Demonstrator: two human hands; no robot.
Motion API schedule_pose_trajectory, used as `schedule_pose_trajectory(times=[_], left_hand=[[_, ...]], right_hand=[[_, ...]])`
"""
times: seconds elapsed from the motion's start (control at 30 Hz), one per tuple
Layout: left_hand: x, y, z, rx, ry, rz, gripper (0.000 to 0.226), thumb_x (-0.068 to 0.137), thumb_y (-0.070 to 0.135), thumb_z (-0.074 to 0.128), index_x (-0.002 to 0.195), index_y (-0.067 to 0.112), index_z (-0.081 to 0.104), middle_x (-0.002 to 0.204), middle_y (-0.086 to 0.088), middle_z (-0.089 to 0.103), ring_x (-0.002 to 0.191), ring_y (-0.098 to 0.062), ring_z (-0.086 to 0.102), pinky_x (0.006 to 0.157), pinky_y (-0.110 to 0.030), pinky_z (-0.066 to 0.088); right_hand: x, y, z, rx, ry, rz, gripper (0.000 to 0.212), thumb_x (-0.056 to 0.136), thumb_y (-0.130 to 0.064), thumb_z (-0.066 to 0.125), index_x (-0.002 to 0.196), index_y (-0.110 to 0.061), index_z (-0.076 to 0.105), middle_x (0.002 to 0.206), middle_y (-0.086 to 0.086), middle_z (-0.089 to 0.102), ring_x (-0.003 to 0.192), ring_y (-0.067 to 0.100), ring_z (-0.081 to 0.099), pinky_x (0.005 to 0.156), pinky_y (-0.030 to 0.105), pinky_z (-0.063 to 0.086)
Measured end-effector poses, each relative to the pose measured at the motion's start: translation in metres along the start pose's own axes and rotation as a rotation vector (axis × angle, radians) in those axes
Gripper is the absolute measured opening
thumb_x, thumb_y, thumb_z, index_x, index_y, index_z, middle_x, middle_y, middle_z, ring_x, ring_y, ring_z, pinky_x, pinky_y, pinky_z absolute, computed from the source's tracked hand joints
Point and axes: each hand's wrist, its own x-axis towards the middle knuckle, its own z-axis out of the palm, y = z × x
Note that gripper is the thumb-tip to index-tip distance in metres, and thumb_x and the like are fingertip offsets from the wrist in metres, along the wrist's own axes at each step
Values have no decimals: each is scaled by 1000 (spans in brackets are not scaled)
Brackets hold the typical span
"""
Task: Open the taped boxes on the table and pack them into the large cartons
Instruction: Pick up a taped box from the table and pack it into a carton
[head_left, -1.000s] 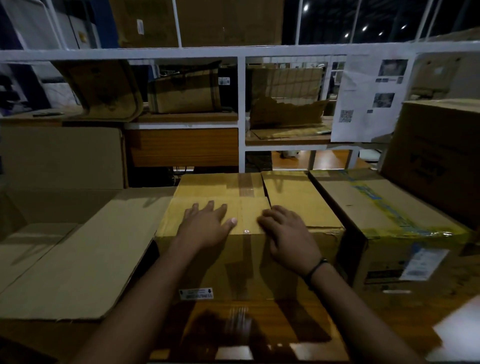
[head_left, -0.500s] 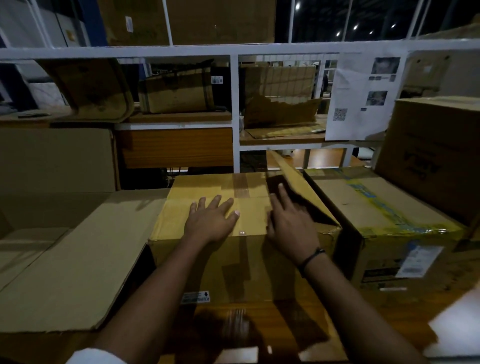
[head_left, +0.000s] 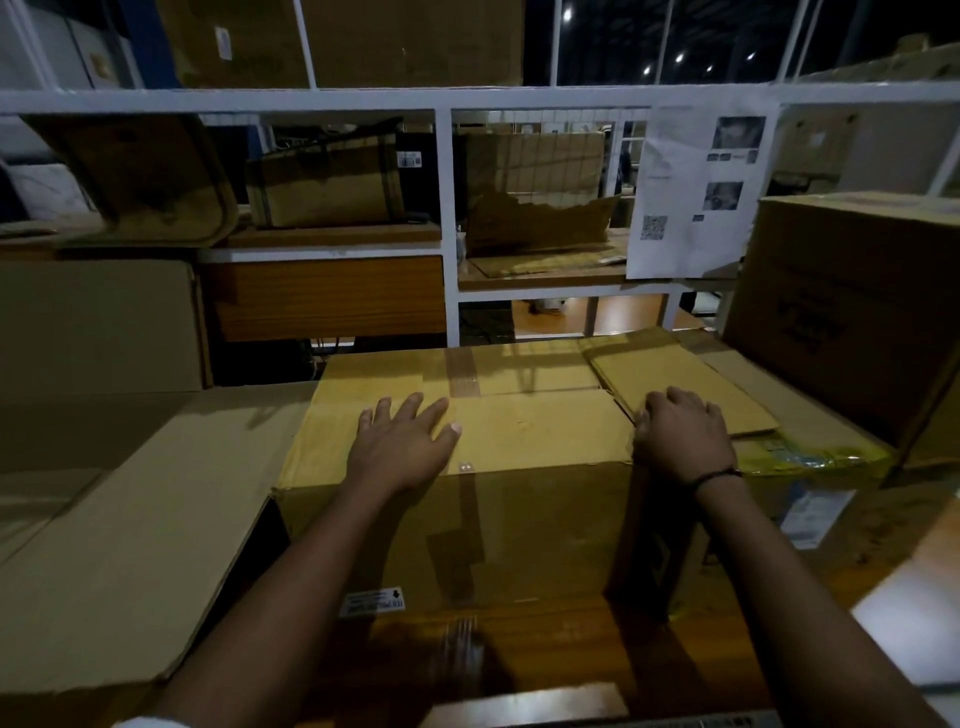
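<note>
Wooden table (head_left: 545, 636) carried a brown taped cardboard box (head_left: 519, 519). On its top, the left grip (head_left: 402, 447) lay flat, fingers (head_left: 410, 408) spread wide. The right grip (head_left: 680, 436) curled onto the folded-out right flap (head_left: 675, 371), resting over a neighbouring yellow-taped carton (head_left: 821, 434).

No wording legible; taped box (head_left: 519, 441): white sticker (head_left: 372, 601) on its front, black arrow, print blurred; right of it, white label (head_left: 815, 512) on neighbouring carton (head_left: 769, 488), unreadable; behind it, barcode label (head_left: 410, 158) by shelf box (head_left: 322, 187); QR code (head_left: 653, 227) on posted sheet (head_left: 696, 192).
</note>
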Motion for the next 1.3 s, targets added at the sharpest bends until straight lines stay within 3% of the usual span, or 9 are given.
schedule_pose_trajectory(times=[0.2, 0.4, 0.47, 0.57, 0.67, 0.83, 1.0, 1.13, 1.3], left_hand=[[8, -3, -7, 55, 0, 27, 71, 98, 76, 22, 161, 43, 20, 169, 1, 20, 152, -34, 15, 119, -50, 17], [15, -6, -8, 42, -18, 93, 87, 90, 86, 18, 162, 39, 16, 169, -5, 20, 154, -37, 10, 122, -55, 11], [15, -6, -10, 46, -5, 133, 86, 90, 85, 18, 162, 38, 15, 166, -8, 23, 153, -35, 12, 123, -55, 11], [13, -4, -12, 37, -16, 145, 87, 91, 85, 21, 163, 38, 10, 167, -11, 18, 154, -34, 5, 124, -55, 4], [10, -3, -14, 29, -1, 136, 92, 88, 88, 22, 163, 38, 4, 169, -12, 14, 156, -34, -2, 123, -56, -4], [1, -3, -14, 31, 194, 173, 100, 84, 92, 23, 163, 37, -2, 170, -11, 8, 156, -34, -13, 123, -56, -12], [-5, -4, -14, 153, 437, 415, 97, 86, 87, 32, 164, 37, 1, 169, -17, 2, 155, -34, -21, 125, -53, -10], [-4, -5, -11, 125, 299, 276, 107, 80, 95, 24, 162, 37, -12, 172, -11, -3, 153, -36, -27, 122, -57, -17], [10, -15, -14, 83, 41, 153, 112, 76, 99, 19, 163, 34, -5, 172, -9, 8, 156, -34, -15, 121, -58, -17]], right_hand=[[7, -7, 0, -26, -17, -10, 36, 100, -38, 40, 125, -18, 57, 124, 9, 57, 119, 29, 50, 106, 51, 38], [1, -62, -2, 179, -119, -319, 41, 105, -42, 36, 137, -22, 54, 141, 5, 54, 131, 23, 46, 114, 49, 31], [-1, -84, -4, 211, -192, -423, 55, 103, -55, 37, 150, -26, 40, 156, 3, 40, 145, 23, 32, 121, 55, 16], [6, -104, -7, 200, -352, -533, 94, 83, -86, 38, 160, -37, 11, 169, -1, 11, 155, 26, 2, 121, 61, -8], [13, -114, -12, 211, -429, -544, 115, 70, -94, 46, 159, -40, -4, 170, -1, 0, 155, 26, -8, 120, 60, -12], [16, -120, -26, 149, -350, -564, 130, 62, -93, 58, 157, -41, -14, 169, 1, -7, 155, 29, -6, 119, 60, -15], [13, -121, -35, 60, -228, -603, 137, 60, -93, 59, 156, -36, -21, 169, 7, -1, 155, 28, 1, 118, 61, -17], [11, -121, -35, 16, -236, -623, 136, 58, -95, 58, 157, -37, -15, 169, 6, 4, 155, 28, 0, 118, 62, -14], [12, -120, -31, 91, -329, -536, 137, 57, -93, 62, 158, -38, -12, 169, -3, -10, 154, 26, -12, 118, 62, -15]])
